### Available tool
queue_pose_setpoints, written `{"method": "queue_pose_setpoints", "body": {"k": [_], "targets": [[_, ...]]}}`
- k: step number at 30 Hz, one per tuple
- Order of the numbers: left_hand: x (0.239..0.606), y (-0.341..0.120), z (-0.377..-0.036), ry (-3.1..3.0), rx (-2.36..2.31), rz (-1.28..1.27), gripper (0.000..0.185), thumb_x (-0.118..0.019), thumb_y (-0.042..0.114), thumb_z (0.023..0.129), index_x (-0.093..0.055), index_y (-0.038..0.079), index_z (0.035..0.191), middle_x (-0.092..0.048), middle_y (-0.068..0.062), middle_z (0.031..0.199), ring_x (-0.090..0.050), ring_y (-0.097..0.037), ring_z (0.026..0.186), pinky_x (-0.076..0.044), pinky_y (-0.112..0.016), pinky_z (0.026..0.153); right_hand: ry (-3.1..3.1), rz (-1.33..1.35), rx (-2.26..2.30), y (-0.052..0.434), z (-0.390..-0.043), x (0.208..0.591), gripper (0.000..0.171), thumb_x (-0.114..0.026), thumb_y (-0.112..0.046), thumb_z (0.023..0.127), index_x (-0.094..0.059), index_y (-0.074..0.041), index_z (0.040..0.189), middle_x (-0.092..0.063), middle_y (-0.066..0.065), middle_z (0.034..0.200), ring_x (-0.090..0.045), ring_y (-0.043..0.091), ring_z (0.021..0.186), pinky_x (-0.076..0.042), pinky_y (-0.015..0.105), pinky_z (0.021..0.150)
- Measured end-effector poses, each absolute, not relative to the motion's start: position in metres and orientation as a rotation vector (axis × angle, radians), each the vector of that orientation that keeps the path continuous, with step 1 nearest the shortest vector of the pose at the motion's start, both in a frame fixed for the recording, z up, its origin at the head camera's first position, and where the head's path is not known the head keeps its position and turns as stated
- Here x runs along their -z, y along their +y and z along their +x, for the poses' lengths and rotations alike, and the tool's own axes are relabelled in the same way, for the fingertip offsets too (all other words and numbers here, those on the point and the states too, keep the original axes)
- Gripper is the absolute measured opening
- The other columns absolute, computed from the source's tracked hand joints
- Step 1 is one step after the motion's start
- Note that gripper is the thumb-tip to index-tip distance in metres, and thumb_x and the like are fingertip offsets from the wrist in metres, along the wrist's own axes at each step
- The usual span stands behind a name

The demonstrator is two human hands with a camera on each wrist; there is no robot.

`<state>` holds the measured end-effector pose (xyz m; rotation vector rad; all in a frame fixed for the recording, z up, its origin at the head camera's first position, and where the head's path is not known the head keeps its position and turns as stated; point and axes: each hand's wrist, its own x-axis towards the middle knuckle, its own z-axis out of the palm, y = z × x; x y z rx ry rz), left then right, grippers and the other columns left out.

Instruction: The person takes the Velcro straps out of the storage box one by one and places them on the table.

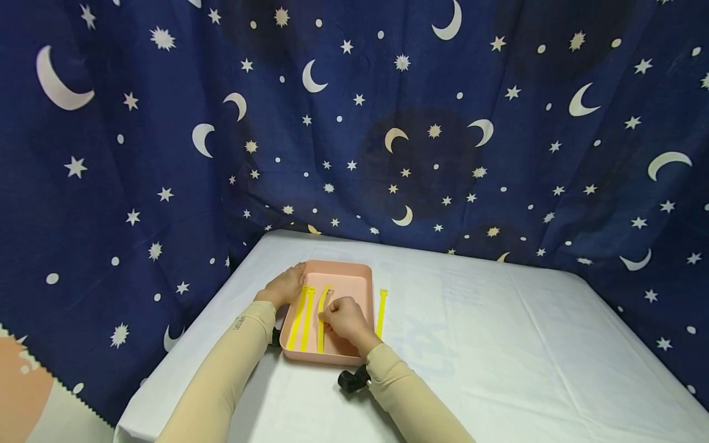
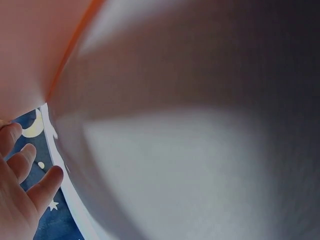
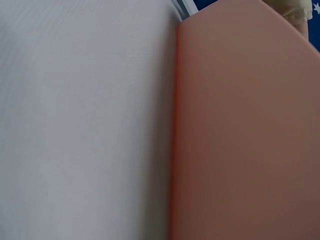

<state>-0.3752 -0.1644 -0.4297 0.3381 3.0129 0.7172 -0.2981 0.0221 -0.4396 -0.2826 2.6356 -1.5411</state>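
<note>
Two surfaces fill the scene: a dark blue curtain (image 1: 388,123) printed with moons and stars hangs behind and to the left, and a table under a white cloth (image 1: 498,344) spreads before it. Near the table's left side sits a pink tray (image 1: 354,274). Three yellow strips lie lengthwise in it; a fourth yellow strip (image 1: 381,312) lies on the cloth just right of the tray. The left hand (image 1: 285,286) rests on the tray's far left rim, fingers relaxed and slightly apart. The right hand (image 1: 346,317) is inside the tray, fingers curled and pinching the curved yellow strip (image 1: 322,314), beside two straight strips (image 1: 301,317).
</note>
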Motion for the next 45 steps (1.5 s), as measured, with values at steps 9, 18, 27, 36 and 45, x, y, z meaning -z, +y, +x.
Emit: {"method": "queue_pose_setpoints", "body": {"k": [9,18,27,36,45], "targets": [[0.431,-0.165,-0.376,3.018,-0.729,0.349,0.054,-0.032,0.024,0.110,-0.025,-0.002,0.157,-0.030,-0.020,0.163,-0.030,-0.036,0.151,-0.024,-0.049,0.127,2.573,-0.276,1.622,0.024,-0.298,0.439,0.022,-0.070,-0.009,0.092,-0.068,-0.001,0.072,-0.066,0.003,0.061,-0.060,0.010,0.051,-0.043,0.016,0.041],[0.428,-0.164,-0.374,3.018,-0.720,0.345,0.054,-0.032,0.024,0.110,-0.025,-0.001,0.157,-0.030,-0.020,0.163,-0.029,-0.036,0.151,-0.023,-0.048,0.127,2.546,-0.253,1.626,0.027,-0.297,0.436,0.023,-0.070,-0.010,0.093,-0.066,-0.002,0.071,-0.065,0.004,0.061,-0.059,0.011,0.052,-0.045,0.018,0.042],[0.430,-0.163,-0.376,3.008,-0.718,0.325,0.055,-0.032,0.025,0.110,-0.024,-0.001,0.158,-0.029,-0.019,0.163,-0.028,-0.035,0.152,-0.022,-0.048,0.128,2.568,-0.278,1.632,0.031,-0.299,0.435,0.024,-0.071,-0.011,0.091,-0.066,-0.002,0.070,-0.062,0.002,0.058,-0.056,0.011,0.050,-0.042,0.017,0.040],[0.432,-0.164,-0.378,2.993,-0.736,0.304,0.055,-0.031,0.026,0.111,-0.022,0.001,0.158,-0.027,-0.017,0.164,-0.025,-0.034,0.153,-0.021,-0.048,0.128,2.577,-0.268,1.624,0.033,-0.300,0.434,0.025,-0.071,-0.011,0.092,-0.065,-0.002,0.070,-0.062,0.001,0.057,-0.056,0.011,0.050,-0.044,0.019,0.041],[0.430,-0.164,-0.377,2.994,-0.725,0.317,0.054,-0.031,0.025,0.110,-0.023,0.000,0.158,-0.027,-0.018,0.164,-0.026,-0.035,0.152,-0.021,-0.048,0.128,2.548,-0.311,1.673,0.037,-0.303,0.428,0.023,-0.069,-0.009,0.093,-0.067,0.001,0.073,-0.061,-0.001,0.058,-0.058,0.009,0.052,-0.049,0.019,0.048]]}}
